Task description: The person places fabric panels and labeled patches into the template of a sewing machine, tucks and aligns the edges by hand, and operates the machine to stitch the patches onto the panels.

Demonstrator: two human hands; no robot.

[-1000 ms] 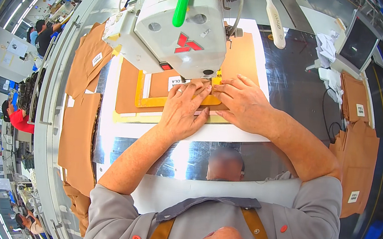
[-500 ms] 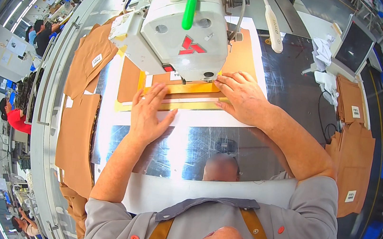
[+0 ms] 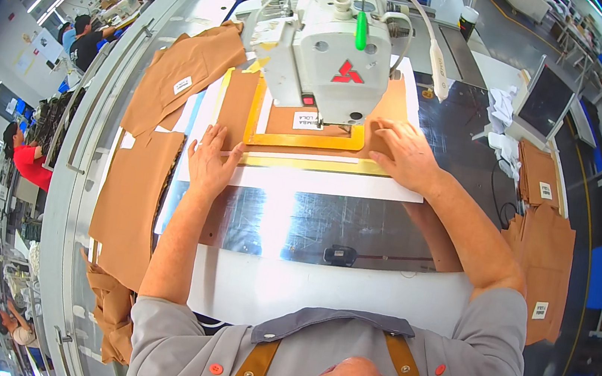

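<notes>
My left hand (image 3: 210, 160) lies with fingers spread on the near left part of a brown fabric panel (image 3: 234, 108), left of a yellow rectangular frame (image 3: 306, 143). On the panel's right side rests my right hand (image 3: 408, 156), fingers extended, just beyond the frame's right corner. Inside the frame is a smaller brown fabric piece (image 3: 283, 120) with a white printed label (image 3: 309, 121). A white sewing machine head (image 3: 339, 61) stands over the frame and hides its far part. Beneath the panel, a white sheet (image 3: 316, 183) with a yellow strip shows along the near edge.
Brown fabric pieces (image 3: 130, 201) are stacked at the left, more fabric stacks (image 3: 542, 270) at the right. A screen (image 3: 549, 94) stands at the far right by crumpled white cloth (image 3: 502, 111). A white wand-like device (image 3: 437, 71) hangs from a cable. Other people work far left.
My hands have moved apart and off the yellow frame, uncovering its near bar. The left hand shifted left, away from the machine. The whole view has shifted slightly.
</notes>
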